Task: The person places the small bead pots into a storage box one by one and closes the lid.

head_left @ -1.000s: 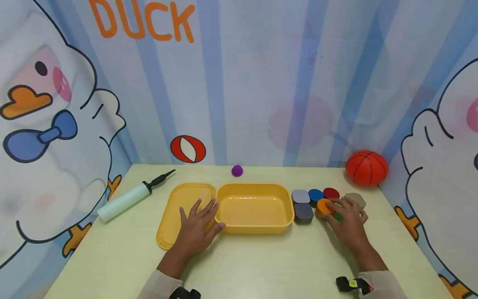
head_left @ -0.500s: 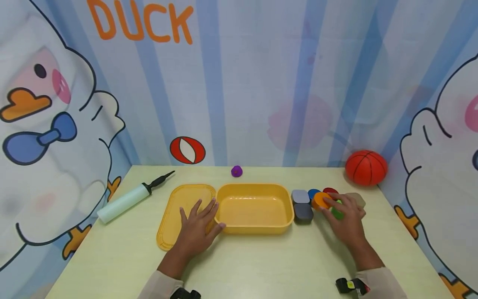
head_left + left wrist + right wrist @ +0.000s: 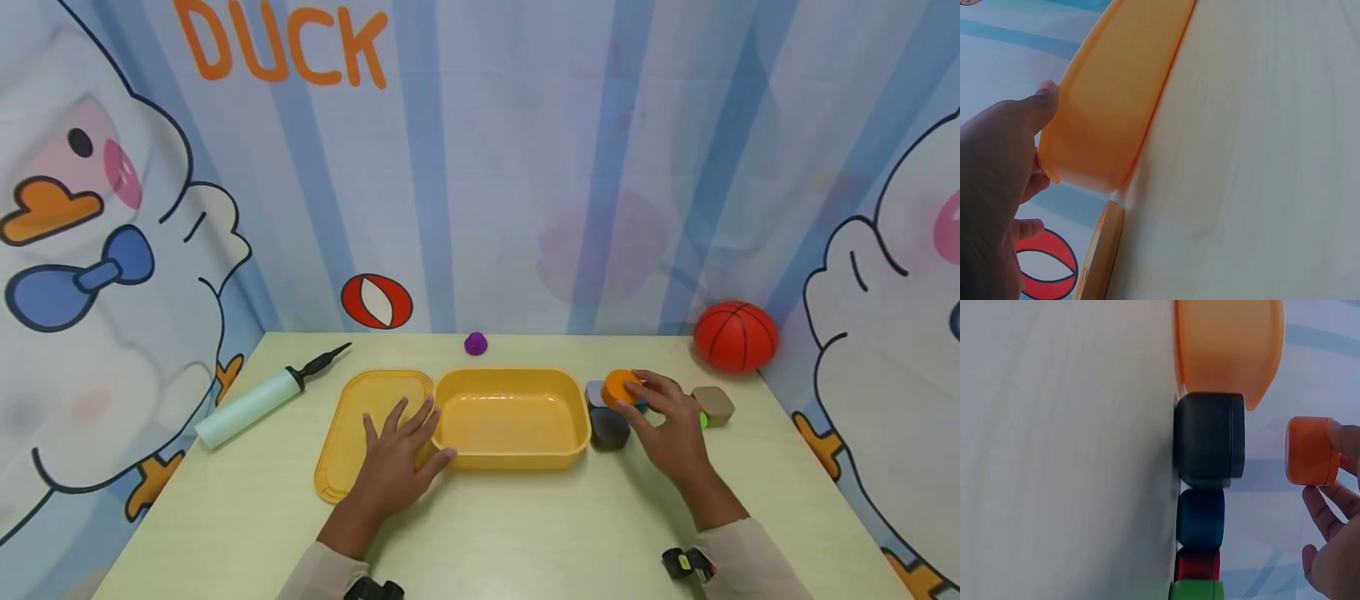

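Observation:
Between thumb and fingertips my right hand (image 3: 670,433) holds a small orange round tub (image 3: 618,389). The right wrist view puts that tub above the tabletop, higher than the dark grey tub (image 3: 1210,434). My left hand (image 3: 393,471), fingers spread, rests at the left end of the yellow rectangular box (image 3: 510,461), with its thumb against the box rim. Those fingers reach over the flat yellow lid (image 3: 337,467) lying left of the box. Inside the box only its bare yellow bottom shows.
Right of the box a light grey tub (image 3: 594,395), a blue tub (image 3: 1200,519), a red tub (image 3: 1200,565), a green tub (image 3: 1197,590) and a beige tub (image 3: 715,406) stand close together. Behind are a basketball (image 3: 737,337) and purple object (image 3: 476,343). A pale green hand pump (image 3: 251,408) lies left.
My right hand has lifted the orange tub out of the group and carried it left, over the grey tubs. The left hand stays in place.

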`<state>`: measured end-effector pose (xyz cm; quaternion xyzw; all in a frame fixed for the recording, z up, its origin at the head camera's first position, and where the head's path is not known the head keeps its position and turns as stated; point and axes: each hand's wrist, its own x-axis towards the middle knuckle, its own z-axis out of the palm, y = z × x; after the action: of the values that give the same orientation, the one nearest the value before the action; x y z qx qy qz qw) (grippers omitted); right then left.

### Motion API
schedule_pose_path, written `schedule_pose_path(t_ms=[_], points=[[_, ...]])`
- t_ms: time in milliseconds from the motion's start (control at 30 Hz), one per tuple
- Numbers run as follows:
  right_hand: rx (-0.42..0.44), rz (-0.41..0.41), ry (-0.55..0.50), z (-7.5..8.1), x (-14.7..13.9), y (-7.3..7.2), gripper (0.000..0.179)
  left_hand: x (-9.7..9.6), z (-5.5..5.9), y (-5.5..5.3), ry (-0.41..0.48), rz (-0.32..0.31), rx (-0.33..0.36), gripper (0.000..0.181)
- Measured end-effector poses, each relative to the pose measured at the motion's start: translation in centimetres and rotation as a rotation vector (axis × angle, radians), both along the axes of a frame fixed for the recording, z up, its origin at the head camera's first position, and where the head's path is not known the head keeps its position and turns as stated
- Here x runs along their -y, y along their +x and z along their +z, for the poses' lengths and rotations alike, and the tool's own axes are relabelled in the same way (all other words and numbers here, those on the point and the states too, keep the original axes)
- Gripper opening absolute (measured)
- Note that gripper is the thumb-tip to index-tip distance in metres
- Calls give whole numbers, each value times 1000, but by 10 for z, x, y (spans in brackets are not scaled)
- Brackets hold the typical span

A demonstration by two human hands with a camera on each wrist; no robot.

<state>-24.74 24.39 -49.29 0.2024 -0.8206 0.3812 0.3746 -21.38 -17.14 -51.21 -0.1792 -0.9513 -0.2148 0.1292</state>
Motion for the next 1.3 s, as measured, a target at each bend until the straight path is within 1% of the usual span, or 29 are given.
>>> schedule_pose_path(t_ms=[67,167,300,467,533,633,800,1067,1200,1300], points=[[9,5,1,2,5,-2,42,0,0,-1,2,2,-4,71],[58,20,-5,4,14,-3,40,0,-2,-2,4,6,-9,70],[138,19,-9,9,27,-5,39,-1,-4,-2,4,12,-15,70],[159,22,-5,19,44,-8,40,-1,-4,-2,12,17,-25,70],[179,29,-1,22,52,-8,40,-1,-5,-2,13,17,-30,71],[245,32,4,27,65,-9,41,-1,-6,-2,16,19,-31,71],[366,53,-44,34,87,-11,40,-1,-6,-2,25,22,-23,71],[571,114,-139,35,117,-16,39,-2,-6,-1,20,28,-24,71],[630,140,-176,35,131,-19,39,-2,-5,-1,23,30,-14,71],[651,141,-178,33,140,-22,38,-2,-5,-1,19,35,-5,72]])
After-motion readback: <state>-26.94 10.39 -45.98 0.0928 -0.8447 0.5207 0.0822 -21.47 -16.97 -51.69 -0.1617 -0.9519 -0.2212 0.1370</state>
